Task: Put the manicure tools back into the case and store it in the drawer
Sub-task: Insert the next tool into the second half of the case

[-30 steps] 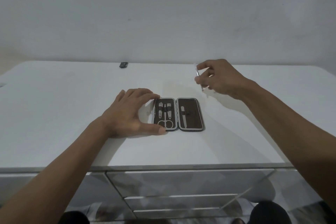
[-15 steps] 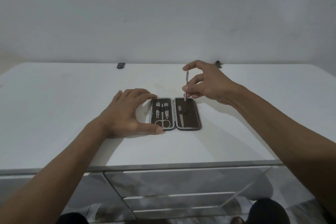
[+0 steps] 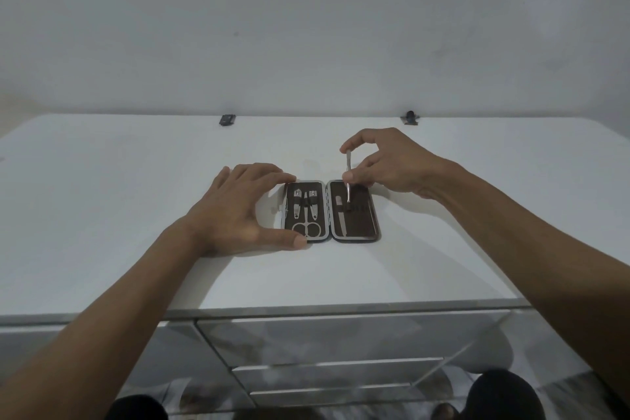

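Observation:
An open manicure case [image 3: 364, 222] with a dark lining lies flat on the white dresser top [image 3: 102, 215]. Its left half holds two clippers [image 3: 297, 203] and small scissors [image 3: 307, 228]. A nail file [image 3: 341, 216] sits in the right half. My left hand [image 3: 235, 211] rests on the top, thumb and fingers touching the case's left edge. My right hand [image 3: 385, 160] pinches a thin metal tool [image 3: 348, 177] upright, its lower tip touching the right half's lining near the elastic band.
Two small dark objects, one [image 3: 227, 119] left and one [image 3: 410, 118] right, sit at the back edge by the wall. Glossy drawer fronts [image 3: 341, 337] are shut below the front edge. Dark shapes, maybe my knees, show at the bottom.
My right hand carried the thin metal tool from right of the case to over its right half and lowered the tip onto the lining. My left hand stayed on the case's left edge.

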